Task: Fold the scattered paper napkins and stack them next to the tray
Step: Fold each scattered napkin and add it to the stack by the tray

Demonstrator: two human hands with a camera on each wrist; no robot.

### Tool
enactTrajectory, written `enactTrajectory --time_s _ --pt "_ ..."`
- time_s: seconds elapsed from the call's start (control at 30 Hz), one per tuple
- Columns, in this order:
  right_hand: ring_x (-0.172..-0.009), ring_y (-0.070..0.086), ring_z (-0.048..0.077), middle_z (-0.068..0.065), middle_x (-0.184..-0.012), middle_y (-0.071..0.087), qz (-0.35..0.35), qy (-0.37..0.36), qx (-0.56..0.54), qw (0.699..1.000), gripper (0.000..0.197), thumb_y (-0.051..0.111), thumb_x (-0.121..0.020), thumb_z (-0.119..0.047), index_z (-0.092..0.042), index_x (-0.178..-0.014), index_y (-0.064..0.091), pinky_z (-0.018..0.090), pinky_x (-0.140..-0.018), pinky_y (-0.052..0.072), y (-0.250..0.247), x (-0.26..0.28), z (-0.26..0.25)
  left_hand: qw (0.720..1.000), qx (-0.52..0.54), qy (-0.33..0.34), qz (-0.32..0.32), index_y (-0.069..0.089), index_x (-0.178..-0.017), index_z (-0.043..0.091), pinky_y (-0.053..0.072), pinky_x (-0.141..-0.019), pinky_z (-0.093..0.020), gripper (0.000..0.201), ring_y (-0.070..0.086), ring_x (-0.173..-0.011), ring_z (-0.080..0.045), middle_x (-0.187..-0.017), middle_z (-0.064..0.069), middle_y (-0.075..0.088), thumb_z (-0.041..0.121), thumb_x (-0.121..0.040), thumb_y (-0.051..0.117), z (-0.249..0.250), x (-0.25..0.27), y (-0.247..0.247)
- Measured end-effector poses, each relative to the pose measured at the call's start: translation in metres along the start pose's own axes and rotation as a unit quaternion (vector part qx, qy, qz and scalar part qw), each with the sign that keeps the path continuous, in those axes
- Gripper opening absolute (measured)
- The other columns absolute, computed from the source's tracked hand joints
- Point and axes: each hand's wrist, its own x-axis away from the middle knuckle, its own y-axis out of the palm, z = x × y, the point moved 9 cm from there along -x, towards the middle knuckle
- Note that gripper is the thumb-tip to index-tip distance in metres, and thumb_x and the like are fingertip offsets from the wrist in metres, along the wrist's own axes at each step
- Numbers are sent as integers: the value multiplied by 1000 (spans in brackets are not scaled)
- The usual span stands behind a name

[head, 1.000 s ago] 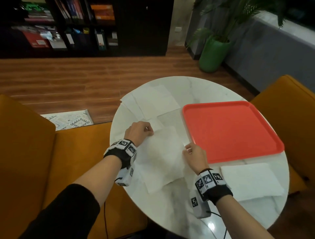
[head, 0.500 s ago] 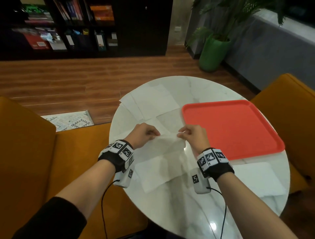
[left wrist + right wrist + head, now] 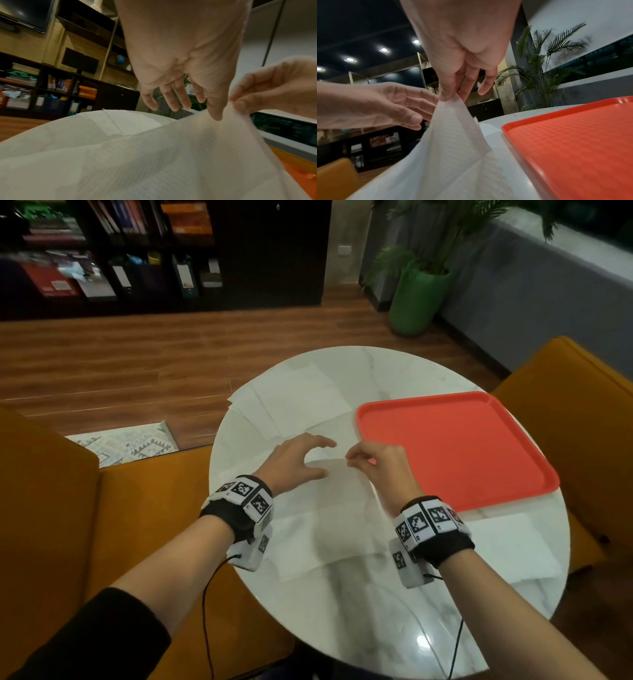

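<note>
My right hand (image 3: pixel 453 75) pinched one corner of the thin white paper napkin (image 3: pixel 453 142), lifted beside the red plastic tray (image 3: pixel 573 142); my left hand (image 3: pixel 294 460) hovered spread, empty. It looked limp, tearable; corners seemed safest.

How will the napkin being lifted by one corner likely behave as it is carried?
Probably floppy: the napkin sags into a drape below the right hand pinching its corner. Likely very light, since a fingertip pinch raises it. Looks thin and may tear if tugged.
</note>
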Motion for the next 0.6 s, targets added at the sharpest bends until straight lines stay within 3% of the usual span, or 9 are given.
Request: enactTrajectory --time_s 0.1,0.17,0.27,0.33,0.43,0.5,0.6 --pt "-78 60 5 -2 -87 70 10 -11 -4 1000 16 65 -83 -2 -10 -95 73 2 -74 40 -11 5 -8 997 -67 9 -32 62 -117 25 43 -95 -36 35 58 -108 -16 -112 6 65 29 -83 69 7 6 8" --pt "-79 61 9 -1 -91 69 32 -5 1 999 20 64 -84 -1 -13 -97 73 3 -73 41 -29 13 -3 994 -101 -14 -43 67 -98 21 46 -86 -38 17 62 -97 -23 -93 5 68 32 -86 65 -8 19 5" --pt "-77 64 12 0 -86 69 54 -4 20 998 27 64 -82 -1 -26 -88 73 9 -70 46 -58 33 4 998 -7 -59 -37 69 -84 20 51 -78 -41 17 63 -81 -18 -82 2 70 36 -86 65 -27 44 -10" --pt "-78 64 13 -2 -84 70 60 17 -17 998 34 63 -80 0 -34 -81 71 19 -72 50 -71 45 10 993 85 -74 -25 70 -89 13 54 -79 -33 12 66 -81 -15 -85 -3 72 25 -87 68 -22 56 -21" --pt "-76 64 21 10 -80 70 72 51 -98 991 28 63 -80 0 -26 -79 74 34 -68 54 -79 45 17 971 222 -87 -28 66 -102 7 56 -80 -25 17 71 -86 -17 -91 -9 74 17 -89 66 -7 65 -32" --pt "-69 62 18 18 -77 68 69 76 -111 988 25 64 -80 -1 -23 -80 74 35 -64 54 -73 34 28 961 251 -109 -34 64 -107 6 55 -80 -22 20 72 -86 -19 -90 -12 75 18 -91 63 -10 65 -33" --pt "-66 60 12 5 -71 68 49 104 -75 991 25 66 -80 -3 -27 -75 70 27 -67 51 -45 17 49 967 200 -155 -17 67 -101 10 50 -79 -25 15 71 -81 -17 -86 -10 75 21 -90 65 -38 60 -28"
